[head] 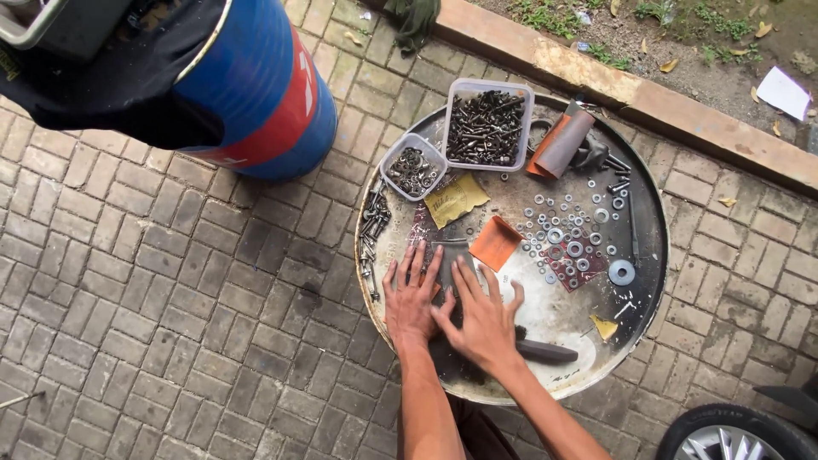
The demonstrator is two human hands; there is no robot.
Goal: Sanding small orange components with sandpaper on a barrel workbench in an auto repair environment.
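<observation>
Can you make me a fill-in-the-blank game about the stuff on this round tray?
1. The large clear tub is full of dark ____.
2. The blue drum has a ____ band around it.
3. Both hands, left hand and right hand, press flat on a ____ sheet.
4. The shiny washers lie on the round metal ____.

Missing words: bolts; red; grey; tray

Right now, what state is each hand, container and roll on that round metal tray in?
Left hand: flat, fingers spread, pressing on a dark sheet.
Right hand: flat, beside the left, on the same sheet.
Large clear plastic tub: lidless, full of dark bolts.
Small clear tub: lidless, holding washers.
Orange sandpaper roll: rolled, lying down.
</observation>
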